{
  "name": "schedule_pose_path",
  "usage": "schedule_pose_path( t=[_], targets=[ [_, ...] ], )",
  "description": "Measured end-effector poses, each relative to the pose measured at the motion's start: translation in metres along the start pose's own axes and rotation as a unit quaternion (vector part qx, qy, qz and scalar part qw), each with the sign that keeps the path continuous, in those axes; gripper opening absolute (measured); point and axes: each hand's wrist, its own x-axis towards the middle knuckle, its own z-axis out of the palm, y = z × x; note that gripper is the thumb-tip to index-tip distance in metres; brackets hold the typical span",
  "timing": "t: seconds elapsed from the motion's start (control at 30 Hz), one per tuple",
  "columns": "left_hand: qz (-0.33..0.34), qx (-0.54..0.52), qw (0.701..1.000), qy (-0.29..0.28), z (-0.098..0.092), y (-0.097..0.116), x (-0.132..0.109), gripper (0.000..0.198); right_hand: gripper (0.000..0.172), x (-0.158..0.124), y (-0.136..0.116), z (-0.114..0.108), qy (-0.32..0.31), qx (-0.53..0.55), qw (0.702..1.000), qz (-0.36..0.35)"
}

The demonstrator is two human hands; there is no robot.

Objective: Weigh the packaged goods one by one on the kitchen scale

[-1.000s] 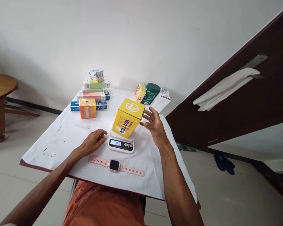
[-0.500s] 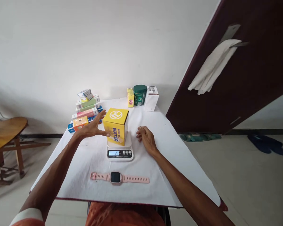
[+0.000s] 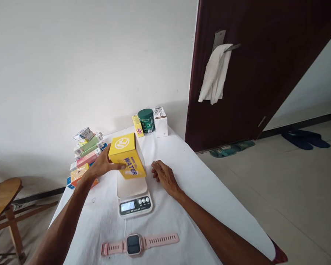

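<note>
My left hand (image 3: 103,163) is closed around the left side of a yellow box (image 3: 129,156) marked WATER, thumb on its front face. The box is tilted and appears raised off the back of a white kitchen scale (image 3: 132,187), whose lit display seems to read 21. To the right of the box, my right hand (image 3: 164,176) rests by the tablecloth with its fingers loosely curled together and nothing seen in them. A pink-strapped smartwatch (image 3: 134,244) lies flat in front of the scale.
Several small boxes (image 3: 86,149) are stacked at the table's left edge. Along the back stand a narrow yellow box (image 3: 138,126), a green tub (image 3: 146,120) and a white box (image 3: 160,123). A white cloth (image 3: 215,75) hangs on the door handle at right.
My left hand has gone from spread beside the yellow box to gripping it, and the box has tilted and lifted from the scale. My view has turned to the right.
</note>
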Motion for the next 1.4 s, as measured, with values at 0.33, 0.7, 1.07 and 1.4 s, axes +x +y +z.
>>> schedule_pose_path(
  t=[0.33,0.7,1.07,1.4],
  targets=[
    [0.03,0.04,0.987,0.152,0.049,-0.029,0.17,0.088,0.051,0.002,0.007,0.0,-0.012,0.008,1.0,0.015],
    [0.035,-0.059,0.988,0.141,0.073,-0.051,0.212,0.093,0.053,0.002,0.009,-0.003,-0.017,-0.014,1.0,0.023],
    [0.122,0.108,0.978,0.126,0.052,-0.057,0.112,0.097,0.052,0.005,0.015,-0.012,-0.027,-0.13,0.991,0.024],
    [-0.055,0.443,0.84,0.31,-0.061,-0.067,-0.094,0.093,0.047,0.002,0.008,-0.009,-0.036,-0.157,0.987,-0.004]
  ],
)
